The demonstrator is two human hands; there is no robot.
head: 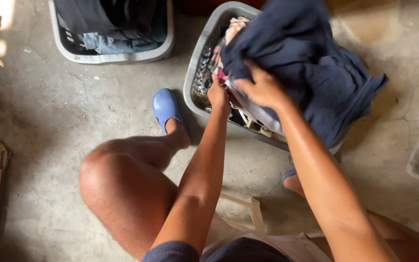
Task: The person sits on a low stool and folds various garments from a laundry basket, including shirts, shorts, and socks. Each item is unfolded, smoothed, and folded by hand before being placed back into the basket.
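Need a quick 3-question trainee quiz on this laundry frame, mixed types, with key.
1. True or false: the right hand grips the dark blue garment.
2. Where is the left hand? A) inside the grey basket B) on the floor C) on the knee
3. How many laundry baskets hold clothes, counting the second basket?

Key: 1 true; 2 A; 3 two

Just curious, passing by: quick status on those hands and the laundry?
Right hand gripping dark blue garment. Left hand reaching into clothes in grey basket. Garment partly covers the basket; second basket apart.
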